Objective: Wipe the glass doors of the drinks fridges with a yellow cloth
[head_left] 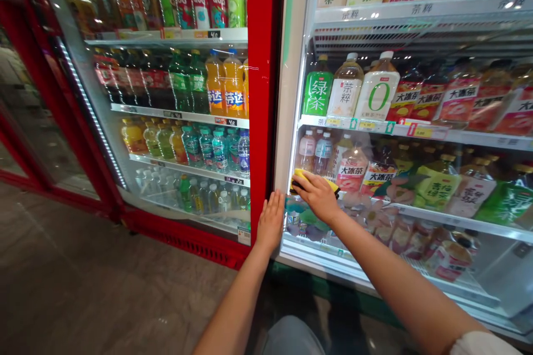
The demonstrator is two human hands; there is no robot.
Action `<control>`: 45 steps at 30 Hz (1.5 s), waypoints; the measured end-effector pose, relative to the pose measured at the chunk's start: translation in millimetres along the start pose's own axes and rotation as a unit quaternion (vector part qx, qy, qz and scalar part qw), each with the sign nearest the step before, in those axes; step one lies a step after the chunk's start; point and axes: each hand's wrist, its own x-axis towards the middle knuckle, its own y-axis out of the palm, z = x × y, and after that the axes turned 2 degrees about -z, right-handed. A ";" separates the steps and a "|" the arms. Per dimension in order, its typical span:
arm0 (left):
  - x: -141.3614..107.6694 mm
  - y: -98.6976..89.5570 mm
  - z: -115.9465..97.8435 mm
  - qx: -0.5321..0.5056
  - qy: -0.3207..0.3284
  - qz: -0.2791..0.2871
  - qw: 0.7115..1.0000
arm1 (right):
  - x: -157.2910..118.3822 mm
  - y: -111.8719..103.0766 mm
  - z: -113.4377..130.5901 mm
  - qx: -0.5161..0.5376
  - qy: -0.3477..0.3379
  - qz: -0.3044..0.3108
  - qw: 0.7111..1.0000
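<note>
My right hand (315, 195) presses a folded yellow cloth (305, 173) with a dark edge against the glass door (328, 258) of the right-hand drinks fridge, near the door's left side. Part of the cloth is hidden under the fingers. Lower and to the left, my left hand (270, 222) lies flat with its fingers stretched out, at the narrow border between the red fridge frame (261, 94) and the pale door frame (286, 122). It holds nothing. Behind the glass beside my right hand stand bottles, among them a pink-labelled tea bottle (352, 172).
The red fridge on the left holds several rows of bottles, with orange soda bottles (233, 86) on a middle shelf. Large tea bottles (378, 89) fill the right fridge's shelves. Below lies a brown floor (83, 283), and my knee (293, 337) shows at the bottom.
</note>
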 end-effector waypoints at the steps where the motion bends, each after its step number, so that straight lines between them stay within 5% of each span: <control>1: -0.8 0.7 -0.2 0.003 -0.003 0.000 1.000 | 7.4 3.2 1.3 -0.003 0.017 -0.004 1.000; 6: -11.2 5.5 -0.3 0.012 -0.016 -0.010 1.000 | 8.0 22.5 19.5 0.011 -0.002 -0.012 1.000; 11: -29.9 4.5 -2.3 0.014 -0.023 -0.003 1.000 | -6.7 15.5 14.1 0.038 -0.065 0.036 0.996; 17: -43.9 5.8 -10.0 0.030 -0.046 0.002 0.998 | 6.7 31.1 28.8 0.006 0.003 -0.009 1.000; 23: -59.1 10.4 -19.6 0.030 -0.096 -0.020 0.995 | -30.8 28.4 37.0 0.037 -0.110 0.041 0.992; 30: -61.2 29.6 -41.5 0.041 -0.188 -0.062 0.979 | -11.1 38.0 39.1 -0.016 -0.052 0.010 0.998; 36: -95.9 37.7 -55.0 0.067 -0.179 -0.098 0.977 | -43.8 53.9 52.5 0.018 -0.147 0.028 0.989; 42: -116.6 45.4 -73.0 0.108 -0.174 -0.138 0.969 | -37.1 54.3 47.6 0.004 -0.060 0.038 0.997; 45: -112.8 43.1 -78.4 0.116 -0.185 -0.145 0.965 | -60.0 60.7 62.4 0.020 -0.086 0.040 0.995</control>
